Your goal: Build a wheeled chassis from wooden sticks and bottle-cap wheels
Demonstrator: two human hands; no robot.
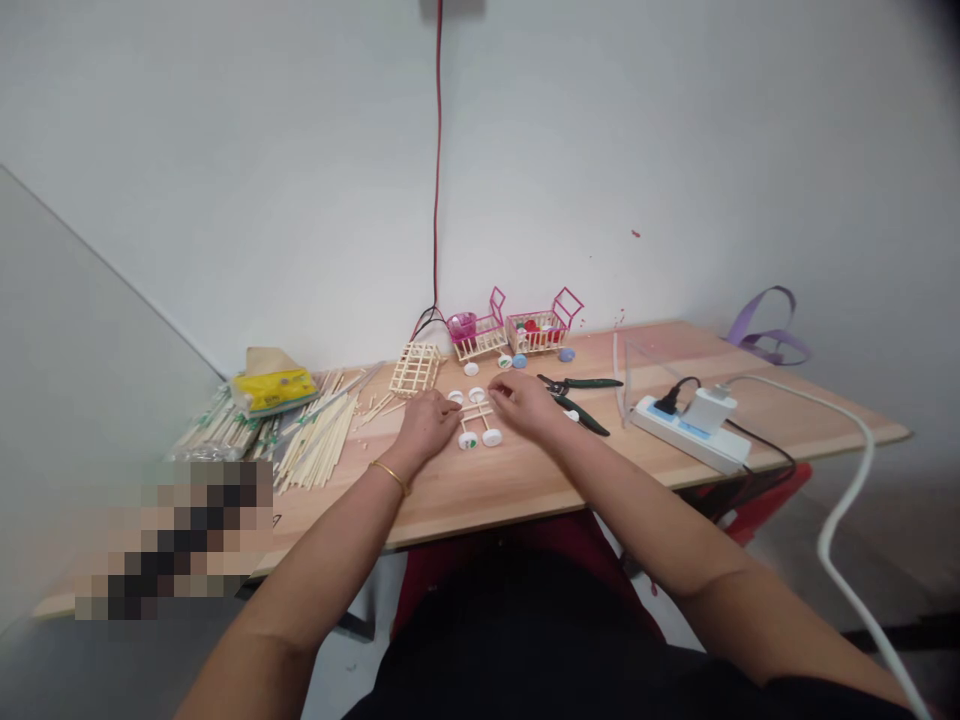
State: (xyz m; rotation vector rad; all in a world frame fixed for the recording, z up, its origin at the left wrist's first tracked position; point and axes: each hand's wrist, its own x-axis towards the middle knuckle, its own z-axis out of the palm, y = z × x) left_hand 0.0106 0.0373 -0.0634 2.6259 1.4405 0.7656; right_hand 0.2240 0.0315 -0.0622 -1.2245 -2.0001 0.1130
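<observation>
A small frame of thin wooden sticks with white round caps as wheels (478,422) lies on the wooden table (525,480). My left hand (425,424), with a gold bangle on the wrist, rests beside the frame's left end, fingers curled and pinching at a stick. My right hand (525,402) sits at the frame's right end, fingers bent and pinching it too. Both hands touch the stick frame from opposite sides.
A wooden lattice box (415,368), two pink-handled stick carts (480,335) (541,328), green pliers (577,384), a white power strip with charger (694,428), a pile of sticks (315,435), a yellow tissue pack (272,388). A red cable (437,180) hangs down the wall.
</observation>
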